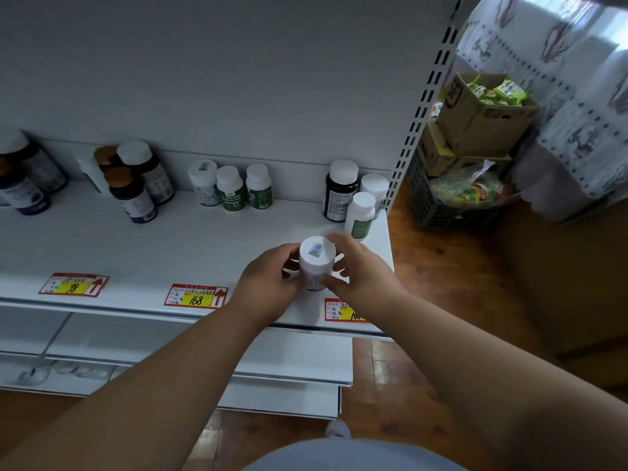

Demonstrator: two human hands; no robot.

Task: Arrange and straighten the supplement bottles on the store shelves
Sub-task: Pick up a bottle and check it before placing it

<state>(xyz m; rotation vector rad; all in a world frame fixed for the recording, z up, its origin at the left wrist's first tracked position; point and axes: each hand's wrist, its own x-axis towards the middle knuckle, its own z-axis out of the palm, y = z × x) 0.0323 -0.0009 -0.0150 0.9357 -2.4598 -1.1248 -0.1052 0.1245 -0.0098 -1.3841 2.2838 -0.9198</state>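
Observation:
A white supplement bottle (pixel 316 258) with a small sticker on its white cap stands upright near the front of the white shelf (pixel 142 253). My left hand (pixel 268 283) grips its left side and my right hand (pixel 360 270) grips its right side. Its lower body is hidden by my fingers. Behind it, at the shelf's right end, stand a dark bottle (pixel 341 192) and two white bottles (pixel 361 215). Three white-capped bottles (pixel 231 188) with green labels sit mid-shelf at the back. Dark bottles (pixel 136 185) with brown and white caps cluster at the back left.
Red and yellow price tags (pixel 196 296) line the shelf's front edge. A slotted upright (pixel 421 107) bounds the shelf on the right. Beyond it, cardboard boxes (pixel 482 110) and a crate of green packets stand on the wooden floor (pixel 441 266). Lower shelves (pixel 204 345) lie below.

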